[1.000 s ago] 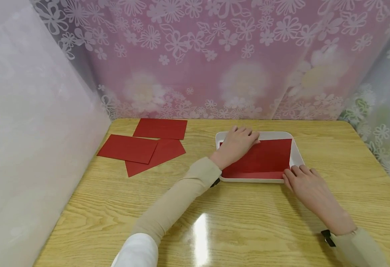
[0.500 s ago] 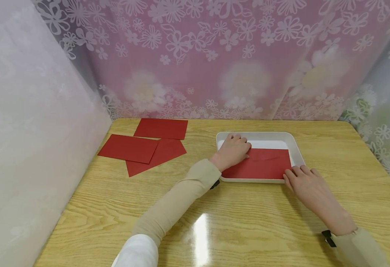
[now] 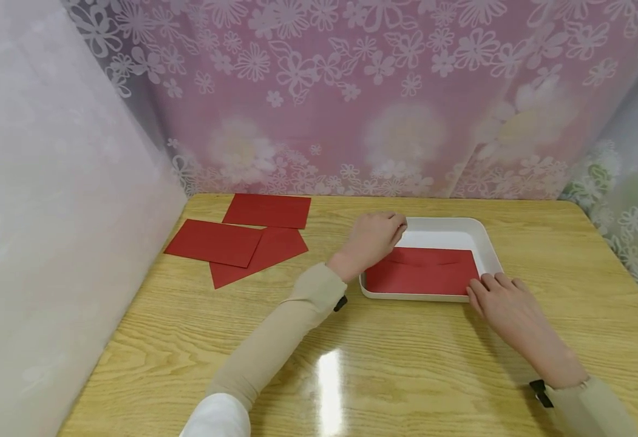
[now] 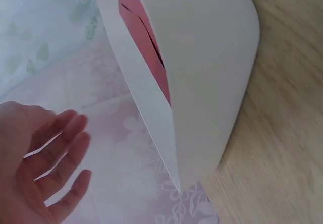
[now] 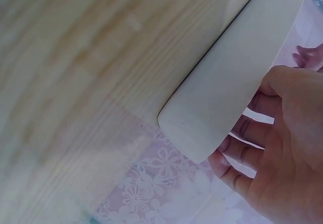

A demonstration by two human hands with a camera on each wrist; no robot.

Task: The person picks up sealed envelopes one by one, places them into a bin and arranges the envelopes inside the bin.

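Observation:
A red envelope (image 3: 422, 276) lies flat in the near part of a white tray (image 3: 444, 224). My left hand (image 3: 370, 240) hovers over the tray's left side and hides that end. In the left wrist view its half-bent fingers (image 4: 75, 148) hold nothing and stand apart from the white tray wall (image 4: 212, 67). My right hand (image 3: 501, 306) grips the tray's near right corner. The right wrist view shows the thumb and bent fingers (image 5: 245, 156) at the rim.
To the left lie three more red envelopes, one at the back (image 3: 266, 210), one in front (image 3: 213, 243) partly covering another (image 3: 277, 249). The wooden table (image 3: 406, 358) ends at a pink flowered curtain (image 3: 319, 109). A pale sheet (image 3: 51, 212) stands along the left.
The upright red flap in the tray has gone down, and the envelope now lies flat. My left hand has let go and moved left. The right hand stays at the corner.

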